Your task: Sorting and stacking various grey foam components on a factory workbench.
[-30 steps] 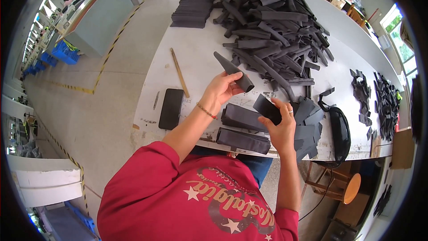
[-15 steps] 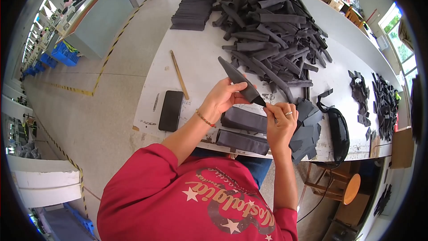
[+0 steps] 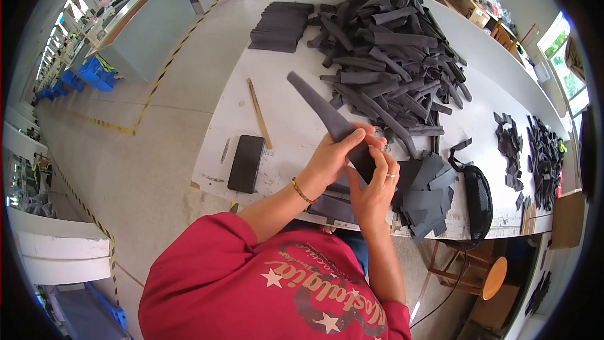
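A long dark grey fabric strip (image 3: 327, 112) lies slantwise across my hands, its narrow end pointing up and left over the table. My left hand (image 3: 332, 156) grips it around the middle, thumb on top. At its lower, wider end my right hand (image 3: 375, 194), with a ring on one finger, pinches the fabric between thumb and fingers. Below the hands, partly hidden by them, a dark folded fabric piece (image 3: 333, 208) rests by the table's near edge. Just right of my right hand spreads a heap of flat grey pieces (image 3: 426, 198).
A big pile of dark fabric tubes (image 3: 393, 44) covers the far table, beside a neat stack of strips (image 3: 280, 27). A black phone (image 3: 246, 164) and a wooden stick (image 3: 258, 113) lie at left. To the right are a black mesh pouch (image 3: 478, 195) and dark scraps (image 3: 508, 145).
My right hand has moved left and down, closer to my left hand. The strip now looks flatter and longer, and its narrow end has shifted up and left.
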Tool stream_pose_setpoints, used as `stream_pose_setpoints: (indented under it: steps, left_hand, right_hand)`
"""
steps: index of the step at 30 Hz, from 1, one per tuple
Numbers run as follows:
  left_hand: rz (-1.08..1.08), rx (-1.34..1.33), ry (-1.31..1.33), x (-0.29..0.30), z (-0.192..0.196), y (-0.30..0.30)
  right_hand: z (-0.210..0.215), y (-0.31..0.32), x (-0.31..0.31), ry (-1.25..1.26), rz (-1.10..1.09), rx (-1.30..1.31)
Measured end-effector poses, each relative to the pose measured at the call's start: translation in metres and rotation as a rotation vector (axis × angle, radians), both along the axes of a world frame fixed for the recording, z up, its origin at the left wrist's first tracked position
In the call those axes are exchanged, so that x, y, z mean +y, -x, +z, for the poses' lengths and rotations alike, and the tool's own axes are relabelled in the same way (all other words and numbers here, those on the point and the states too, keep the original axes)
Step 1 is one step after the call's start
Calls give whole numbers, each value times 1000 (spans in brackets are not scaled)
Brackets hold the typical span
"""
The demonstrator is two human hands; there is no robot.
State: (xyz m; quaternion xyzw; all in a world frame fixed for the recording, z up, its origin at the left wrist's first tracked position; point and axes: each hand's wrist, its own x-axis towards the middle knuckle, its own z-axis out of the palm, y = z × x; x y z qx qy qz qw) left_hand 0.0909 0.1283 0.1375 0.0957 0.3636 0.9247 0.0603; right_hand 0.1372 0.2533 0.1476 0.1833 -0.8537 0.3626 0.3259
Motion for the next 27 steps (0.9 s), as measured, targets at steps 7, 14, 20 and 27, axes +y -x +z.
stream_pose_setpoints:
  steps: [7,14,20,27]
  left_hand:
    - [-61,-31,45,15,-3,-16]
    - [3,-36,-55,4,4,-13]
    - [-47,-183,-147,22,-4,-23]
    - [-15,-134,-131,5,12,-17]
  right_hand:
    - [-13,0,12,-42,135,-44]
    - [0,-14,30,-99,136,-154]
    - [0,-8,21,-66,164,-165]
    - [-2,-13,41,-134,211,-140]
